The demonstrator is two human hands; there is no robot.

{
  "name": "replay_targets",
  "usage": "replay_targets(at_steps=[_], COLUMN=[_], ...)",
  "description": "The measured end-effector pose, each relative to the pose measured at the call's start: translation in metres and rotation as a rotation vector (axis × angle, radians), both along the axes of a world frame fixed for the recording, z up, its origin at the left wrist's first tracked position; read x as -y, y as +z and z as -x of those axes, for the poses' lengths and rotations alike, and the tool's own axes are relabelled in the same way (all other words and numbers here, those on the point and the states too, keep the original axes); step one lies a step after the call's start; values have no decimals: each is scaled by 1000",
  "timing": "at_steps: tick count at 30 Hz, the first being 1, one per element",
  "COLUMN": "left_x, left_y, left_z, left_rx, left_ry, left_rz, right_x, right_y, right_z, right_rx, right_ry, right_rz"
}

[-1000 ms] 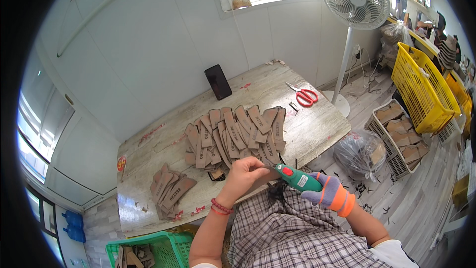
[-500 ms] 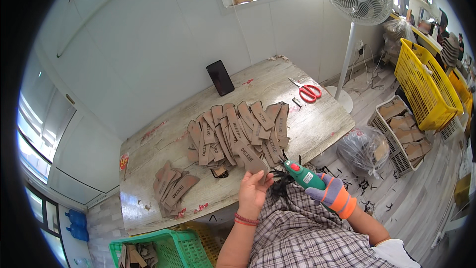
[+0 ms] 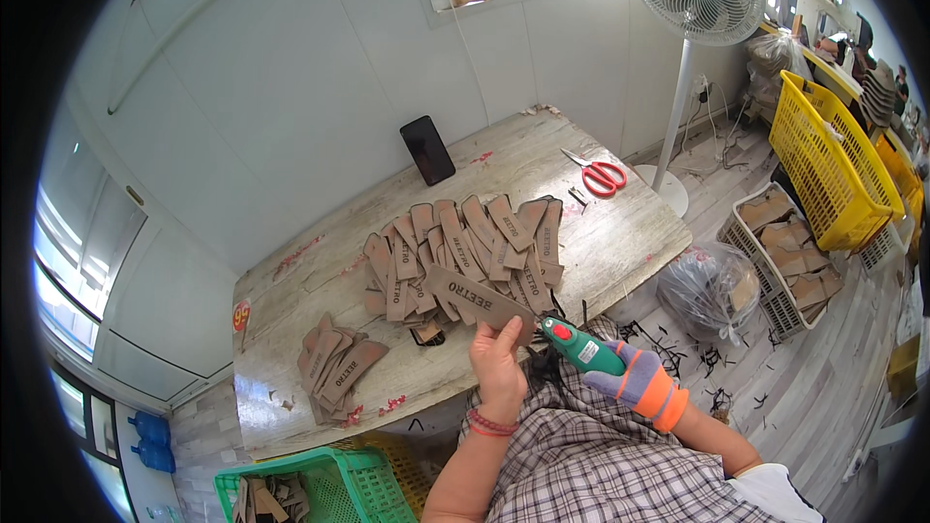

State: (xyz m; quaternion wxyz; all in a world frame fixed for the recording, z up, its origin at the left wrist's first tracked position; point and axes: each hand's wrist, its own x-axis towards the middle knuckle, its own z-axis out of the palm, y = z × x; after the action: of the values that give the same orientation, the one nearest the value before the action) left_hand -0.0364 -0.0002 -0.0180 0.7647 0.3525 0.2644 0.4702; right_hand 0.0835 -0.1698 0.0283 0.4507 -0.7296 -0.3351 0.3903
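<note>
My left hand point(image 3: 498, 365) pinches the lower right end of a long brown fabric piece point(image 3: 477, 299) with dark printing. My right hand point(image 3: 636, 384), in a purple and orange glove, grips a green electric cutter point(image 3: 588, 350) with a red button. The cutter's tip meets or nearly touches the piece's end, close to my left fingers; exact contact is hard to see. Black trimmings point(image 3: 547, 364) hang over my checked apron below. Beyond my hands lies a heap of similar brown pieces point(image 3: 397, 276), and a smaller pile point(image 3: 334, 365) rests on the left.
On the worn table point(image 3: 620, 242) are a black phone point(image 3: 427, 150) and red-handled scissors point(image 3: 603, 178). A green crate point(image 3: 363, 484) stands below the table's near edge. Rightward are a standing fan point(image 3: 686, 107), a clear plastic bag point(image 3: 707, 295), yellow crate point(image 3: 823, 165) and floor scraps.
The held piece has turned from pointing steeply away to slanting across toward the left. The cutter has shifted left and up to the piece's end, with my right hand following.
</note>
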Motion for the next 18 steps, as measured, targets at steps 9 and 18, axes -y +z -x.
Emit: replay_targets(at_steps=[9,18], left_x=[5,-30], left_y=[1,1], left_z=[1,49], left_rx=[-44,-24], left_ry=[-84,196], left_rz=[30,110], right_x=[-4,-7], right_y=[9,-7], right_z=[-1,-1], right_rx=[-66,-47], right_ry=[-22,-14], right_rz=[12,-17])
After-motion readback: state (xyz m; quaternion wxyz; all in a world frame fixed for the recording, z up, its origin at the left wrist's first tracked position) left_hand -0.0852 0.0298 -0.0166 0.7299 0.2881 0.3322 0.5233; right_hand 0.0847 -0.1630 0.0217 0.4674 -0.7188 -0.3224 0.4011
